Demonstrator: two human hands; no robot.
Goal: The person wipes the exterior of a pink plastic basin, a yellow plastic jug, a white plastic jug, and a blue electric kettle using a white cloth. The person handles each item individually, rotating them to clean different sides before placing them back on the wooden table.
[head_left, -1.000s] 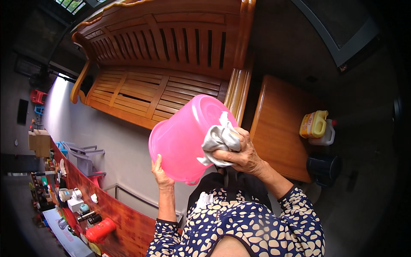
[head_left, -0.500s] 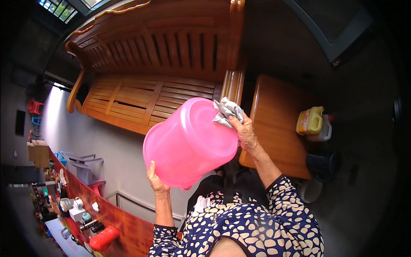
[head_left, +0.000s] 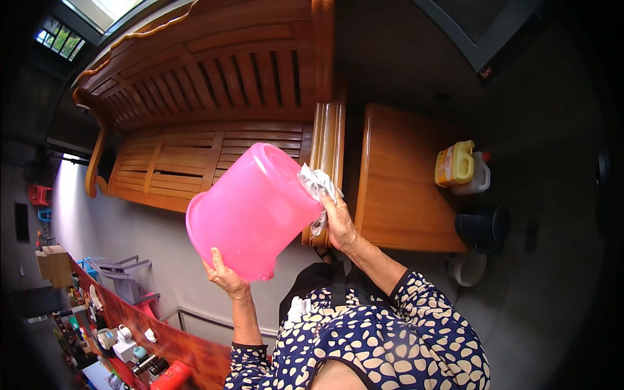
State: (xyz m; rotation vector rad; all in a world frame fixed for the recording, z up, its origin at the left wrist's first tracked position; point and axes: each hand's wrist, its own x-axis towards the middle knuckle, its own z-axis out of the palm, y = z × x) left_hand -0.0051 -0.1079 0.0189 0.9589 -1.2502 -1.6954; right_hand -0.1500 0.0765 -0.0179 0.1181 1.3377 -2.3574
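A pink plastic bucket (head_left: 250,211) is held up in the air, lying tilted on its side, its mouth toward the lower left and its base toward the upper right. Fingers of my left hand (head_left: 227,278) grip it near the rim at the lower left. In my right hand (head_left: 340,224) is a crumpled grey-white cloth (head_left: 316,182), pressed against the edge of the bucket's base. Part of the cloth hangs below the fingers. The bucket's inside is hidden.
Behind the bucket stands a slatted wooden bench (head_left: 166,162). To the right, a wooden side table (head_left: 406,195) bears a yellow jug (head_left: 455,164) and a whitish one; a dark bucket (head_left: 482,227) is beside it. A cluttered reddish table (head_left: 195,338) and grey chair (head_left: 127,279) are left.
The bucket has turned, so less of its base shows and more of its side. My right hand and the cloth have shifted to the base's edge. The whole view has swung slightly.
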